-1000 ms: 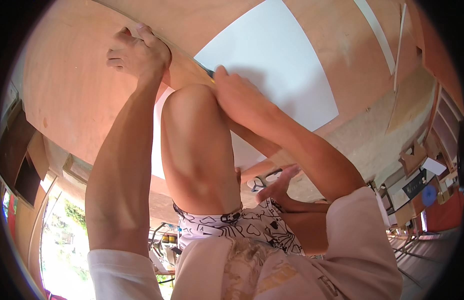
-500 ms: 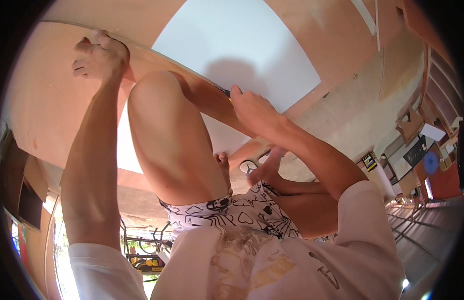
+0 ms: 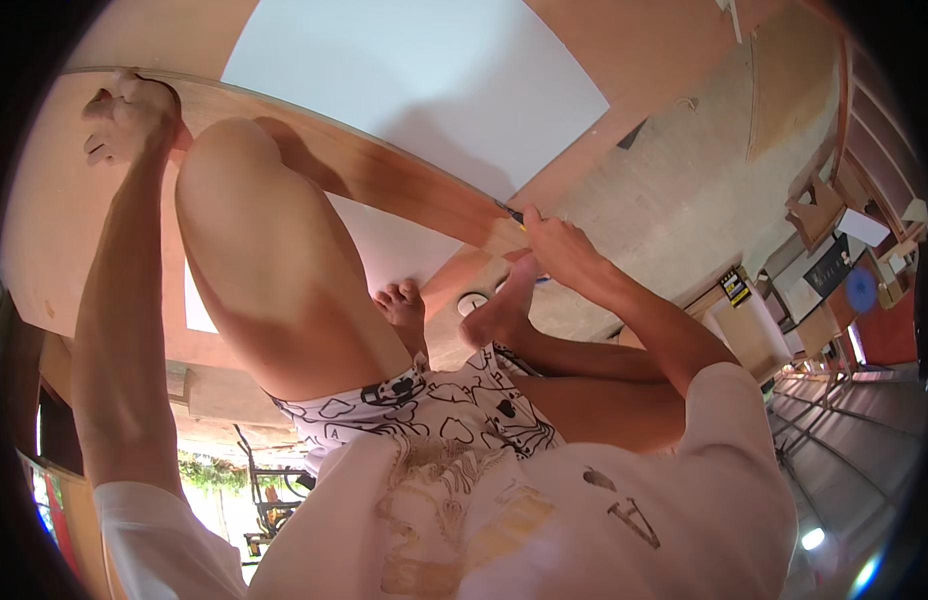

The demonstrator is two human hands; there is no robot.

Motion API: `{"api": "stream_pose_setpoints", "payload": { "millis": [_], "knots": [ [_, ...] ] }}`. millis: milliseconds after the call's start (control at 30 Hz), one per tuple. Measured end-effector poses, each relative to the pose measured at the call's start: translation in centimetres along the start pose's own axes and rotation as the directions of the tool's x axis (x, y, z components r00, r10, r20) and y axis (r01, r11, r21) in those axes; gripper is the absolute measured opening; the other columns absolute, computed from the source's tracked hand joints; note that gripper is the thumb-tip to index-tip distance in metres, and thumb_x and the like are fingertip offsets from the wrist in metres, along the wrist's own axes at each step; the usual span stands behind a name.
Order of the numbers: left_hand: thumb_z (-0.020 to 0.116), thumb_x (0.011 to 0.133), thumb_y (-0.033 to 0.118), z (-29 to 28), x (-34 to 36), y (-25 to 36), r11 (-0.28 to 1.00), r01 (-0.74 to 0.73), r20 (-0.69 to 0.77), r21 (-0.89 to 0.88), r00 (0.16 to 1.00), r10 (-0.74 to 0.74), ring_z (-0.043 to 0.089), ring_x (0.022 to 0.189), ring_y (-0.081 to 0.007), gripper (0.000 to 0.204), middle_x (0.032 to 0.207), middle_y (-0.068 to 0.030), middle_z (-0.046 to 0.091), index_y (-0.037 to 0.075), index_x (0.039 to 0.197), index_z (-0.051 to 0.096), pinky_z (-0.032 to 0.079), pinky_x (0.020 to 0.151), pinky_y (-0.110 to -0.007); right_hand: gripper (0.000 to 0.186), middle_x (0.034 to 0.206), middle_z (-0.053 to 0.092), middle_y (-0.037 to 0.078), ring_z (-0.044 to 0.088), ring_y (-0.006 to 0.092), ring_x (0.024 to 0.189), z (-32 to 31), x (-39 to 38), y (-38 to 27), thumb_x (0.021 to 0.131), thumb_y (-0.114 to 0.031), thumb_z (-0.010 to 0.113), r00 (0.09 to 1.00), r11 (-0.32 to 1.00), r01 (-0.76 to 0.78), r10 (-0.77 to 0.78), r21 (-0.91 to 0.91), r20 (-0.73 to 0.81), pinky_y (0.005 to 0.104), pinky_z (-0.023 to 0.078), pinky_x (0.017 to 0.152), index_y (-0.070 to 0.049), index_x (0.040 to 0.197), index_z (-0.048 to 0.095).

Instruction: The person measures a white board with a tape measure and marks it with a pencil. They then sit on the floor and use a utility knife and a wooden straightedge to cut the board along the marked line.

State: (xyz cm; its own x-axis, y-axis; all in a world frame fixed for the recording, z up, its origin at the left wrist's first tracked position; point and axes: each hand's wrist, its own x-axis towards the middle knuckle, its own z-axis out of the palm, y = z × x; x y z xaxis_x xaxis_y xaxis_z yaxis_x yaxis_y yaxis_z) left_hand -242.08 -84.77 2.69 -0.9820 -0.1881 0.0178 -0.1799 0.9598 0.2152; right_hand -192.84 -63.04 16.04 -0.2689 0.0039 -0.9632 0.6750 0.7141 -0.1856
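Head view: left hand (image 3: 129, 115) grips the far end of a long wooden straightedge (image 3: 384, 175), fingers curled on it. Right hand (image 3: 559, 250) pinches a pencil (image 3: 512, 215) at the near end. Straightedge runs hand to hand across the white sheet (image 3: 424, 80) on the plywood board (image 3: 44, 230).

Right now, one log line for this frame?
left hand: pressing wooden strip end | right hand: holding pencil-like tool at strip | white sheet: beneath

A round tape measure (image 3: 473, 303) lies beside stacked wooden frames (image 3: 819, 210).
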Motion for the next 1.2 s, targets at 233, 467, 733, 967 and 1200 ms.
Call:
{"api": "stream_pose_setpoints", "payload": {
  "millis": [233, 467, 733, 967, 1200],
  "knots": [
    [0.052, 0.099, 0.055, -0.4, -0.8, 1.0, 0.999, 0.035, 0.027, -0.014, 0.999, -0.035, 0.039, 0.122, -0.0417, 0.064, 0.125, -0.0363, 0.047, 0.003, 0.134, 0.049, 0.037, 0.101, -0.05, 0.026, 0.098, 0.071, 0.035, 0.071, 0.0537, 0.095, 2.6, 0.3, 2.1, 0.098, -0.008, 0.055, 1.0, 1.0, -0.003, 0.002, -0.011, -0.026, 0.0581, 0.059, 0.081, 0.004, 0.119, 0.047],
    [0.05, 0.1, 0.054, -0.3, -0.4, 1.3, 0.999, 0.027, 0.034, -0.035, 0.999, -0.026, 0.038, 0.123, -0.0434, 0.062, 0.127, -0.0381, 0.046, 0.002, 0.135, 0.048, 0.036, 0.103, -0.052, 0.023, 0.095, 0.07, 0.036, 0.071, 0.0543, 0.093, 3.5, -0.4, 3.8, 0.1, -0.011, 0.052, 0.999, 0.999, -0.006, 0.008, 0.049, -0.037, 0.0583, 0.057, 0.08, 0.005, 0.114, 0.047],
    [0.048, 0.102, 0.051, -0.4, -1.5, 1.5, 0.998, -0.017, 0.049, -0.069, 0.999, 0.021, 0.038, 0.123, -0.0448, 0.061, 0.13, -0.0397, 0.044, 0.001, 0.136, 0.047, 0.034, 0.106, -0.054, 0.03, 0.094, 0.07, 0.036, 0.07, 0.0549, 0.088, 1.4, -1.5, 2.8, 0.098, -0.015, 0.061, 0.997, 0.997, -0.071, 0.072, 0.031, -0.022, 0.0592, 0.057, 0.076, 0.006, 0.117, 0.049],
    [0.046, 0.106, 0.047, -2.7, -1.8, 0.9, 0.984, 0.003, 0.111, -0.178, 0.994, 0.017, 0.032, 0.124, -0.0395, 0.057, 0.13, -0.031, 0.042, -0.002, 0.136, 0.045, 0.027, 0.108, -0.052, 0.03, 0.075, 0.065, 0.032, 0.066, 0.0542, 0.074, -11.9, 5.1, -17.0, 0.109, -0.025, 0.055, 0.888, 0.918, 0.344, -0.25, 0.197, -0.387, 0.0588, 0.051, 0.062, 0.003, 0.105, 0.046],
    [0.044, 0.106, 0.046, -3.0, -1.8, 1.6, 0.98, -0.023, 0.152, -0.197, 0.987, 0.053, 0.03, 0.125, -0.0395, 0.057, 0.136, -0.0312, 0.041, -0.002, 0.136, 0.043, 0.023, 0.111, -0.055, 0.031, 0.071, 0.065, 0.032, 0.067, 0.0502, 0.067, -14.8, 12.0, -24.1, 0.111, -0.023, 0.053, 0.823, 0.868, 0.478, -0.389, 0.134, -0.414, 0.0558, 0.053, 0.058, 0.004, 0.098, 0.046]
  ]
}}
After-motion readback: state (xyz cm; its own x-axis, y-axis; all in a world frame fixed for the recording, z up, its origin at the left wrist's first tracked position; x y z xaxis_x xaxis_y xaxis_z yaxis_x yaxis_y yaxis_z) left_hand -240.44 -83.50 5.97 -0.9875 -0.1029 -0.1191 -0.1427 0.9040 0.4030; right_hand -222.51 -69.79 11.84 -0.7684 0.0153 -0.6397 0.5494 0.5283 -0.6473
